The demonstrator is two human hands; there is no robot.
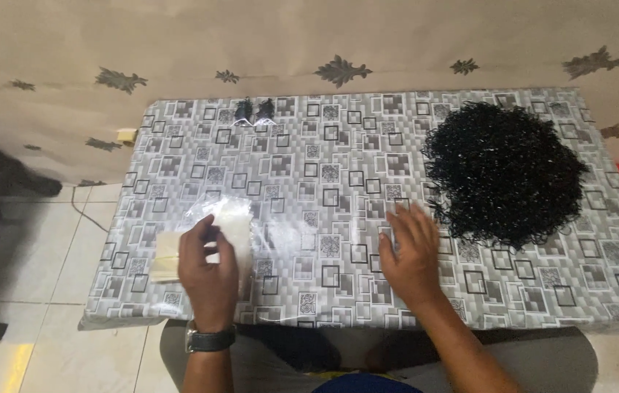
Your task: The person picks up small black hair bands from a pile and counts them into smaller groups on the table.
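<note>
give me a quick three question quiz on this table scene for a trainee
1. True or false: the right hand rests flat on the table beside the pile of black bands.
2. What does the left hand touch? A) clear plastic bags B) the black pile C) a red box
3. Fill in: two small black bundles lie near the table's ____ edge.

Key: 1 true; 2 A; 3 far
</note>
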